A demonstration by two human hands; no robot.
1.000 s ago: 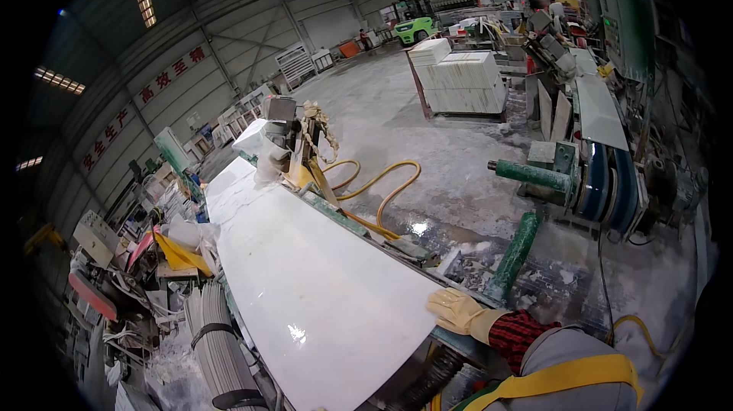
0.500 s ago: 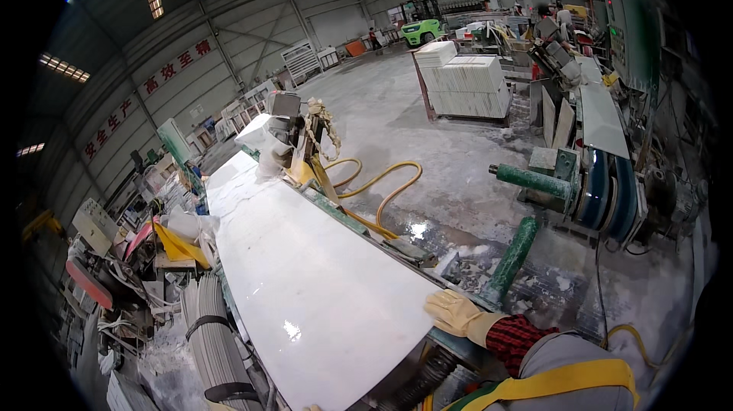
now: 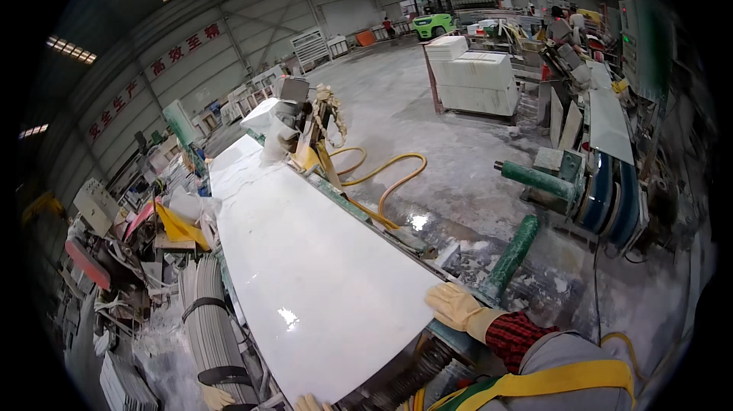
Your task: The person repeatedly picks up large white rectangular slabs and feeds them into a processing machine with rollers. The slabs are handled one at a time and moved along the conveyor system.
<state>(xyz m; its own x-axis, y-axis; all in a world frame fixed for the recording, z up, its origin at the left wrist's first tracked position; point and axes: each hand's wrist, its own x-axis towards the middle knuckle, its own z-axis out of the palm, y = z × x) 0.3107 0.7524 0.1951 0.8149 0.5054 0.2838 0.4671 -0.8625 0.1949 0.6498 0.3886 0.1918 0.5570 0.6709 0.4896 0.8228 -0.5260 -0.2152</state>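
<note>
A long white stone slab [image 3: 328,258], wet and shiny in places, lies lengthwise in front of me on a machine bed. My right hand [image 3: 458,309], in a cream work glove, grips the slab's near right corner, fingers over the top and the underside hidden. At the near edge, gloved fingertips of my left hand [image 3: 309,403] hook over the slab; the lower frame cuts off the rest. Another cream glove [image 3: 217,396] shows at the bottom beside a strapped bundle of grey strips [image 3: 210,327]; I cannot tell whether a hand is in it.
A machine head [image 3: 286,117] stands over the slab's far end. Yellow hose [image 3: 397,170] curls on the wet floor to the right. A green post [image 3: 513,254] rises near my right hand. Beyond stand a belt machine [image 3: 603,190], stacked white slabs [image 3: 477,83] and a green forklift [image 3: 433,25].
My view has shifted slightly, so more of the gloved fingertips and the other glove show at the bottom. The right hand stays at the slab's corner.
</note>
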